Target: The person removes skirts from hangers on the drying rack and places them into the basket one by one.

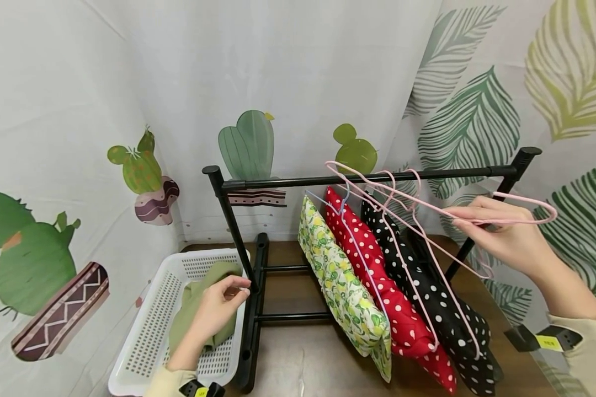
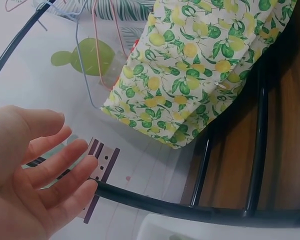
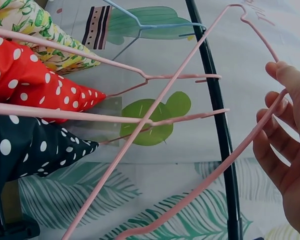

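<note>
A pink hanger [image 1: 407, 197] with no cloth on it is pinched near its hook by my right hand [image 1: 506, 231], above the rack's right part; the right wrist view shows thumb and fingers on its wire [image 3: 260, 122]. My left hand [image 1: 216, 309], fingers loosely bent and holding nothing, is over the white basket [image 1: 146, 325] and the green cloth [image 1: 191, 303] in it. From the black rail [image 1: 288, 182] hang a lemon-print cloth [image 1: 335, 275], a red polka-dot cloth [image 1: 362, 251] and a black polka-dot cloth [image 1: 437, 298], on blue and pink hangers.
The black rack's left post [image 1: 235, 231] stands beside the basket, its base bars [image 1: 293, 317] lying on the brown table [image 1: 298, 350]. Behind hangs a white curtain [image 1: 298, 71] printed with cacti, and at the right one with leaves [image 1: 469, 127].
</note>
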A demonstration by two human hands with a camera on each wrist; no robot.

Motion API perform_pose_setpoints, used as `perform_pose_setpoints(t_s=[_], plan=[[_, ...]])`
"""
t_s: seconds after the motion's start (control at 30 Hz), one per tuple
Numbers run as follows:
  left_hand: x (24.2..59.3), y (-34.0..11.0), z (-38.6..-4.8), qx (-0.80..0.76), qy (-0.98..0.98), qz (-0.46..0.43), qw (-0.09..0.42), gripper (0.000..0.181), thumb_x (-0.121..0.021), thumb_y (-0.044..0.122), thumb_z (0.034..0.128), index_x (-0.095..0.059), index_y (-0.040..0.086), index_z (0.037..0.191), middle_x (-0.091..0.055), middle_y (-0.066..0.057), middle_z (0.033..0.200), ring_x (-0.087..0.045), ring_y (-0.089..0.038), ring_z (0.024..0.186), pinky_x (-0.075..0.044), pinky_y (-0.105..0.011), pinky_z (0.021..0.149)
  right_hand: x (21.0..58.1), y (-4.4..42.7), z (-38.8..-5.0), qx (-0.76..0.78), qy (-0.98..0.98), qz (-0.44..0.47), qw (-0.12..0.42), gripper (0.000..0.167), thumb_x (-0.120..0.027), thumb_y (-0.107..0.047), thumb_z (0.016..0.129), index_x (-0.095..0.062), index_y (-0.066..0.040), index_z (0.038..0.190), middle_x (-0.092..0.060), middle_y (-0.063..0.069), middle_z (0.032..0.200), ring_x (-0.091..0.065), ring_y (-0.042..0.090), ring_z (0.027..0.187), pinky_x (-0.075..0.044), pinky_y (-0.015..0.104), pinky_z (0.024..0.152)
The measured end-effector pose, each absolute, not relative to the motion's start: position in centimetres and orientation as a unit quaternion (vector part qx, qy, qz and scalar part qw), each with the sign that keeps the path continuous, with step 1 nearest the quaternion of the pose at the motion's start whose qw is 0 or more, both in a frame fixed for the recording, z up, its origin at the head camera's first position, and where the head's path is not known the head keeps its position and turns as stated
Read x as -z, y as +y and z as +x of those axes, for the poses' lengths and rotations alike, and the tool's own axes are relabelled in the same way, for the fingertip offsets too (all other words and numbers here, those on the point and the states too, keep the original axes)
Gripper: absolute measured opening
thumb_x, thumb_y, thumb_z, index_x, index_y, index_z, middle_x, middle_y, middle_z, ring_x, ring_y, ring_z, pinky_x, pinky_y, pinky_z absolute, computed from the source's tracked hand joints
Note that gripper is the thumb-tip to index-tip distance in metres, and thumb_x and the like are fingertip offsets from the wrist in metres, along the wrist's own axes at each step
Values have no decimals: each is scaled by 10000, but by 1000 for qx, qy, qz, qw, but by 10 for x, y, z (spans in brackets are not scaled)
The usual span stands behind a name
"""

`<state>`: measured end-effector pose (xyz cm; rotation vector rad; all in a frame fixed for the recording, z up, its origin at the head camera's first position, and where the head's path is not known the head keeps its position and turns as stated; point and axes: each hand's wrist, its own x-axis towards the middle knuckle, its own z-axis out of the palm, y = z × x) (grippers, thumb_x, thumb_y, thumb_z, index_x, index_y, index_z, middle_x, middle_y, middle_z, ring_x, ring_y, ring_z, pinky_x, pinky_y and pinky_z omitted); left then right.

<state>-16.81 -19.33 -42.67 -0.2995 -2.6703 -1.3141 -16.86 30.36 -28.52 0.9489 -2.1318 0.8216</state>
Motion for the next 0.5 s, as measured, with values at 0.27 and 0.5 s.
perform_pose_setpoints(t_s=[0.27, 0.5], plan=[[430, -193, -167, 465, -877, -96, 76, 146, -647, 113, 854, -663, 183, 981, -674, 42, 938, -623, -72, 817, -510, -211, 725, 293, 309, -162, -333, -822, 322, 332, 273, -651, 180, 705, -689, 66, 950, -507, -95, 690, -342, -30, 559, -265, 157, 443], [424, -183, -160, 480, -870, -78, 80, 141, -634, 74, 858, -665, 116, 989, -681, -27, 953, -633, -116, 836, -512, -212, 725, 301, 316, -155, -356, -815, 294, 349, 247, -640, 179, 714, -681, 89, 941, -507, -99, 684, -357, -24, 538, -271, 160, 422]])
